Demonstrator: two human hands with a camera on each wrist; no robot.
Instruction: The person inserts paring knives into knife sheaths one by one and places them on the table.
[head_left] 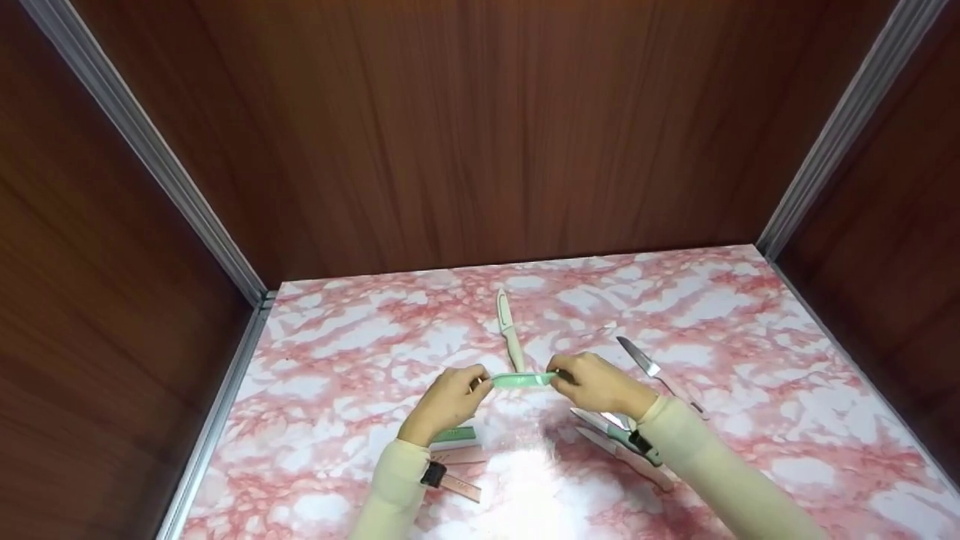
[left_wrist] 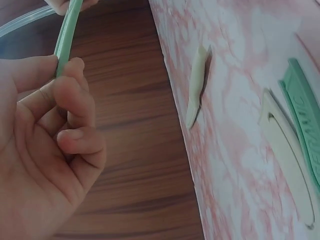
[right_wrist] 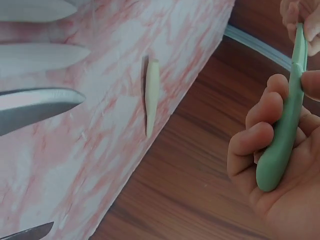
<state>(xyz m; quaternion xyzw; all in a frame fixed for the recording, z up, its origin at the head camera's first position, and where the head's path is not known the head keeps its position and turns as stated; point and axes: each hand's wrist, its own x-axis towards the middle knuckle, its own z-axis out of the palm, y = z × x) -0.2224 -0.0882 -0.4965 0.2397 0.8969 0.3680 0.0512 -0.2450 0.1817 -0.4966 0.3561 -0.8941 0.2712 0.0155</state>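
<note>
A green-handled knife (right_wrist: pixel 280 145) is held up level over the table between both hands. My right hand (head_left: pixel 600 382) grips it by the handle, the fingers curled round it in the right wrist view. My left hand (head_left: pixel 454 394) pinches the far end of the knife's slim green blade cover (left_wrist: pixel 69 37) between thumb and fingertips. Just beyond the hands lies a cream knife (head_left: pixel 513 345) with its blade covered, tip toward the back wall.
Blade covers lie by my left wrist: a green one (head_left: pixel 459 434), a pink one (head_left: pixel 459 454) and another pink one (head_left: pixel 461 487). Near my right forearm lie several bare knives, including a pink-handled one (head_left: pixel 675 390). Dark wood panels (head_left: pixel 480 135) enclose the table's back and sides.
</note>
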